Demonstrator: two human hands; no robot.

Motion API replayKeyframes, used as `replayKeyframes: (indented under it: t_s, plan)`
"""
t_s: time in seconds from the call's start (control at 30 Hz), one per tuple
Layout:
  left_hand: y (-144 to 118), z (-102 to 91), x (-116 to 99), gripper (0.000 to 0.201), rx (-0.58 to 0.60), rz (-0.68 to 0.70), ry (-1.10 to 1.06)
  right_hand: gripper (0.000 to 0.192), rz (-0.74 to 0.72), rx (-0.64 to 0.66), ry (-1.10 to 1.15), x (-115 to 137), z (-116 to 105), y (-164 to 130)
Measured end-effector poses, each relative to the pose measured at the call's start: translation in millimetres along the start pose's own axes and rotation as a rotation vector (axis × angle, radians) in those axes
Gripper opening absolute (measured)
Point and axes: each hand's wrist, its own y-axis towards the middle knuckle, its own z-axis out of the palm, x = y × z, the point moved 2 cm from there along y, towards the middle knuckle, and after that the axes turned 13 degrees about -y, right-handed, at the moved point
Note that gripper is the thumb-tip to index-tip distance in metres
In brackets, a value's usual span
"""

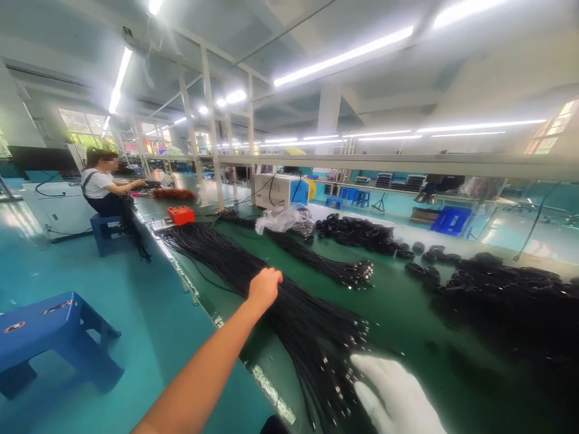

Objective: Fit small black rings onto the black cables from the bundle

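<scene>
This is a factory floor set up for cable assembly. A long green-topped workbench [398, 301] runs through the hall under rows of white fluorescent tube lights [344, 57], heaped with bundles of thin black cables [253, 271] and piles of coiled black cords [357, 232]. A seated co-worker [104, 187] works further along the bench, with low blue plastic stools [49, 331] on the teal painted floor [136, 301].

A cable bundle [289, 301] lies on the table [398, 307], coiled cables [357, 232] behind it.
</scene>
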Motion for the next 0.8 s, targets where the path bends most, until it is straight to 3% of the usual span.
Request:
replayKeyframes:
  t_s: [0.13,0.23,0.33,0.4,0.5,0.6,0.63,0.67,0.73,0.8]
  plan:
    - [19,9.6,0,0.027,0.037,0.078,0.034,0.058,-0.195,0.026,-0.211,26,5,41]
    - [22,23.6,-3,0.027,0.077,0.160,0.045,0.060,-0.149,0.153,-0.318,26,15,56]
    - [15,32.6,-3,0.028,0.078,0.228,0.046,0.050,-0.068,0.339,-0.307,13,32,47]
    - [9,29.5,1,0.028,0.037,0.265,0.031,0.052,-0.015,0.371,-0.297,4,39,38]
    - [3,6.7,7,0.017,-0.120,0.294,-0.011,0.054,0.020,0.317,-0.244,-8,37,30]
    - [-5,-29.9,0,0.021,-0.343,0.295,-0.072,0.052,0.124,-0.042,-0.014,-27,6,31]
    - [-9,-41.9,-8,0.024,-0.404,0.307,-0.094,0.052,0.205,-0.213,0.106,-35,-9,31]
    - [-13,-52.6,-18,0.025,-0.448,0.326,-0.114,0.051,0.274,-0.299,0.233,-42,-22,31]
    - [-23,-68.5,-45,0.027,-0.496,0.389,-0.152,0.052,0.457,-0.309,0.555,-51,-43,31]
    - [-31,-76.9,-77,0.027,-0.533,0.500,-0.201,0.065,0.395,-0.098,1.009,-46,-54,29]
